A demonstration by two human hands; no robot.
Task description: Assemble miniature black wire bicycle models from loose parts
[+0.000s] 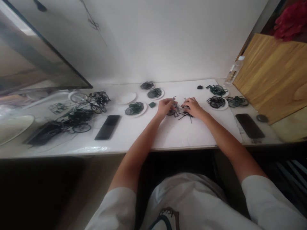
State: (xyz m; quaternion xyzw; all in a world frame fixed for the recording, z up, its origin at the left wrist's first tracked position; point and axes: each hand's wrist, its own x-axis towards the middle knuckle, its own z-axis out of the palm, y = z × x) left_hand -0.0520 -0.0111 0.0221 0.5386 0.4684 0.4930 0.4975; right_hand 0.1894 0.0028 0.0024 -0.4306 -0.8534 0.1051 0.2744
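Observation:
Over a small pile of thin dark parts (179, 114) on the white sheet, both hands are close together. My left hand (165, 107) has its fingers closed in a pinch; a thin greyish piece sticks up at its fingertips, too small to name. Just to the right, my right hand (192, 107) has its fingers bent down among the parts, and what they grip is hard to make out. A dark round part, like a miniature wheel (171, 112), lies beneath the left fingers. A small dark green piece (152, 104) rests left of that hand.
White plates of dark parts stand left, including one plate (144, 110), and right, including another (224, 105). Assembled miniature bicycles (96, 101) cluster at left. Phones lie at left (107, 127) and right (249, 126). A plastic bottle (233, 72) stands near a wooden board (273, 76).

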